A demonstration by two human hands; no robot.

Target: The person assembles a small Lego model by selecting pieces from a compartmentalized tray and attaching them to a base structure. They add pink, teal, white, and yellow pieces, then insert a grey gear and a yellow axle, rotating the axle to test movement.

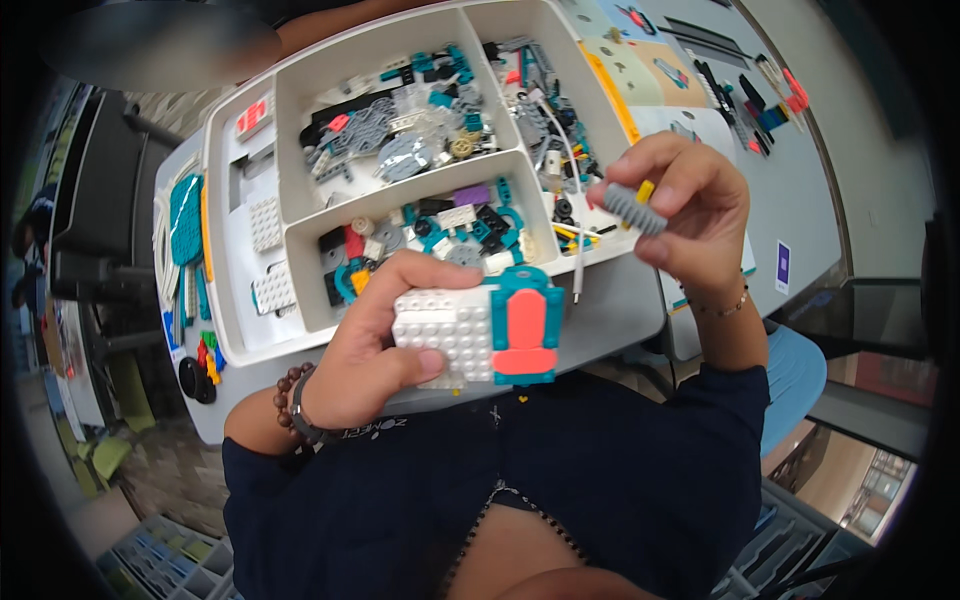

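My left hand (375,335) is closed round a white studded brick block (450,330), thumb on its studs. A teal frame with coral panels (526,330) is joined to the block's right end. Up and to the right, my right hand (695,195) pinches a grey ribbed building piece (636,208) between thumb and fingers. A short yellow piece (646,190) sticks up beside the grey one; whether the two are joined I cannot tell. The two hands are apart, both over the near right side of the parts tray.
A white divided tray (283,130) full of loose building parts takes up the middle of the table. Right of it lie an open picture booklet (650,75) and several loose pieces (770,115). A white cable (578,240) hangs over the tray's near edge. Teal parts (186,220) lie at the left.
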